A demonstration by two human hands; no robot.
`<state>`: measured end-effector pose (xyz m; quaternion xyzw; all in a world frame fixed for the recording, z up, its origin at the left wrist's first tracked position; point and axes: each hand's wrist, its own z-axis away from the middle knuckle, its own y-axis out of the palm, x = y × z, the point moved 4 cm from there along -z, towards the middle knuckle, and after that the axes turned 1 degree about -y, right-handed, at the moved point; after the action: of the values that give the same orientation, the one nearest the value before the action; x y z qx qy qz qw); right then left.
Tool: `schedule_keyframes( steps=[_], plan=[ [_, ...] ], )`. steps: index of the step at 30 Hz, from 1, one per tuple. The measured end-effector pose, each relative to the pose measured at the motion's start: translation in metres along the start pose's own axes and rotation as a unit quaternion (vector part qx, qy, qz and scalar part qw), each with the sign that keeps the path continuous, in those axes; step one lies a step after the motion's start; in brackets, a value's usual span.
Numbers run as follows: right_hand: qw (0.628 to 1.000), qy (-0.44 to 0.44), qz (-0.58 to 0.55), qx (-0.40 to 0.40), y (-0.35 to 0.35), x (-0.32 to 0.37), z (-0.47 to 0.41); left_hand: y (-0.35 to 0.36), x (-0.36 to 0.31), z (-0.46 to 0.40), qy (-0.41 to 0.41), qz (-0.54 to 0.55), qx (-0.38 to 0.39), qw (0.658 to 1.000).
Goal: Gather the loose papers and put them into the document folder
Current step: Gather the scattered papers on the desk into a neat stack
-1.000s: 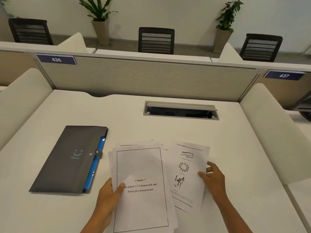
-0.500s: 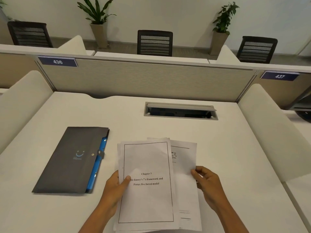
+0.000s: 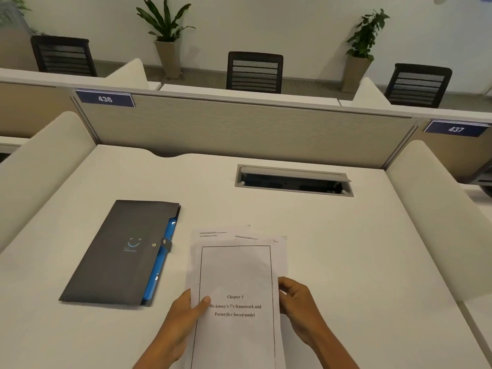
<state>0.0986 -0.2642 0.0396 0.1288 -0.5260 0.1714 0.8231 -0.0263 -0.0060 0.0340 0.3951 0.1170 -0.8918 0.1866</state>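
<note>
A stack of white printed papers rests low in the middle of the desk, its top sheet a bordered "Chapter 3" title page. My left hand grips the stack's left edge, thumb pressed on the top sheet. My right hand holds the right edge with curled fingers. Corners of lower sheets stick out at the top of the stack. The dark grey document folder lies shut to the left, with a snap button and blue inner pockets showing along its right side.
The white desk has an open cable tray at the back centre. Padded side dividers flank it and a fabric partition closes the rear. Chairs and potted plants stand beyond.
My right hand has slid the separate right-hand sheets leftward under the title page, so the spread papers are now one rough stack between both hands.
</note>
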Motion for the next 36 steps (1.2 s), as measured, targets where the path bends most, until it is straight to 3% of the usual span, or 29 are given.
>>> schedule_keyframes(
  steps=[3, 5, 7, 10, 14, 17, 20, 28, 32, 36],
  plan=[
    [0.999, 0.007, 0.042, 0.010, -0.004, 0.008, -0.018, -0.010, 0.002, 0.000, 0.019, -0.018, -0.029, 0.999],
    [0.988, -0.028, 0.148, -0.045, -0.015, 0.016, -0.035, -0.016, 0.005, -0.002, 0.034, -0.025, -0.050, 0.998],
    [0.939, -0.093, 0.323, -0.076, -0.024, 0.028, -0.053, -0.021, 0.008, -0.004, 0.036, -0.032, -0.065, 0.997],
    [0.870, -0.103, 0.481, -0.031, -0.030, 0.037, -0.076, -0.027, 0.011, -0.006, 0.035, -0.029, -0.083, 0.996],
    [0.801, -0.048, 0.597, 0.022, -0.033, 0.037, -0.099, -0.032, 0.010, -0.006, 0.035, -0.008, -0.090, 0.995],
    [0.781, -0.022, 0.622, 0.053, -0.035, 0.032, -0.102, -0.036, 0.009, -0.006, 0.039, 0.018, -0.089, 0.995],
    [0.788, -0.030, 0.614, 0.042, -0.036, 0.026, -0.100, -0.037, 0.007, -0.004, 0.046, 0.044, -0.088, 0.994],
    [0.872, -0.063, 0.481, -0.069, -0.042, 0.011, -0.077, -0.032, -0.006, 0.004, 0.052, 0.057, -0.084, 0.993],
    [0.893, -0.012, 0.435, -0.119, -0.048, -0.003, -0.060, -0.029, -0.009, 0.004, 0.051, 0.055, -0.078, 0.994],
    [0.934, 0.009, 0.310, -0.180, -0.056, -0.012, -0.044, -0.027, -0.011, 0.003, 0.052, 0.068, -0.061, 0.994]
  ],
)
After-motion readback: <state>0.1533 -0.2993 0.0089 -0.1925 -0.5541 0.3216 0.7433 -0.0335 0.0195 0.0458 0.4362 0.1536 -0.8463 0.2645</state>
